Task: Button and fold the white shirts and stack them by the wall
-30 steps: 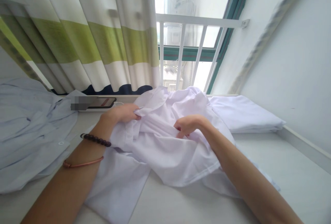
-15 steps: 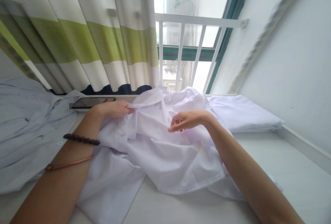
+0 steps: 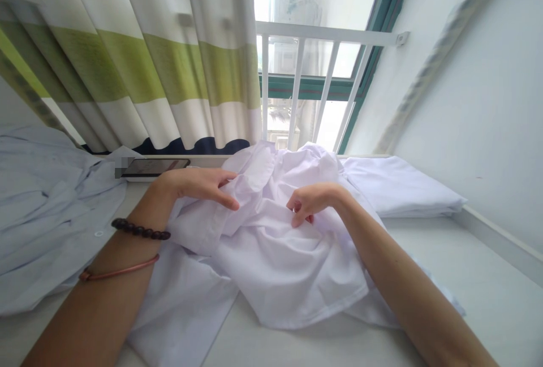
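A white shirt point(image 3: 292, 276) lies rumpled across the middle of the white surface, its collar point(image 3: 261, 169) turned toward the window. On its left part rests my left hand point(image 3: 206, 185), thumb and fingers spread, open over the cloth. My right hand point(image 3: 311, 202) is closed, its curled fingers and thumb pinching the fabric near the centre, where creases run across. A dark bead bracelet and a reddish band circle my left forearm.
More white garments point(image 3: 46, 214) lie loose at the left. A folded white cloth point(image 3: 399, 186) sits at the back right beside the wall. Behind my left hand is a phone point(image 3: 155, 167). A striped curtain point(image 3: 161, 67) and white railing point(image 3: 326, 29) stand at the back.
My left hand has let go of the shirt's edge, moved slightly right and spread its fingers. My right hand has lowered onto the shirt and closed on the cloth.
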`<action>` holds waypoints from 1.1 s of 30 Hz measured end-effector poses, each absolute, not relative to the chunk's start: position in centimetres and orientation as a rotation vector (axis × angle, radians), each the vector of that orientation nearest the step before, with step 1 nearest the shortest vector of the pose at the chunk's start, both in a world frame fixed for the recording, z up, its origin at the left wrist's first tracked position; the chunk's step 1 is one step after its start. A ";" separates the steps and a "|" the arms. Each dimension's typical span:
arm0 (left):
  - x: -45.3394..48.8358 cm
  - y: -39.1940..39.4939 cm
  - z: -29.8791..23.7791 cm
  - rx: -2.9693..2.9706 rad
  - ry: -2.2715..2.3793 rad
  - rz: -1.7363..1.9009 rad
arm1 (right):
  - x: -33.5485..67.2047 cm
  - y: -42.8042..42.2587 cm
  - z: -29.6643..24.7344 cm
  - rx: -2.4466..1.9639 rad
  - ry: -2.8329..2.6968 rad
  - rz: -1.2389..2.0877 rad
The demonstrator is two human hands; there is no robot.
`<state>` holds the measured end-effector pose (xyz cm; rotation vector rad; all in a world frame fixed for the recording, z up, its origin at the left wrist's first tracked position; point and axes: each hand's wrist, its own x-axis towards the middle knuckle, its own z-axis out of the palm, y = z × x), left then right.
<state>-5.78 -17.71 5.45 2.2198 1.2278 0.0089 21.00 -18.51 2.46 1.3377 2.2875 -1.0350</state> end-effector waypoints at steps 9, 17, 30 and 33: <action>-4.3 -18.0 5.7 2.116 1.018 -0.264 | 20.5 -17.9 1.2 1.555 2.399 -1.174; -4.4 -17.1 4.7 2.206 1.119 -0.263 | 20.7 -17.5 0.6 1.522 2.380 -1.078; -3.8 -16.8 4.0 2.284 1.257 -0.283 | 20.7 -17.4 0.4 1.505 2.390 -1.082; -3.8 -16.7 3.7 2.300 1.274 -0.303 | 20.8 -17.4 0.4 1.484 2.380 -1.005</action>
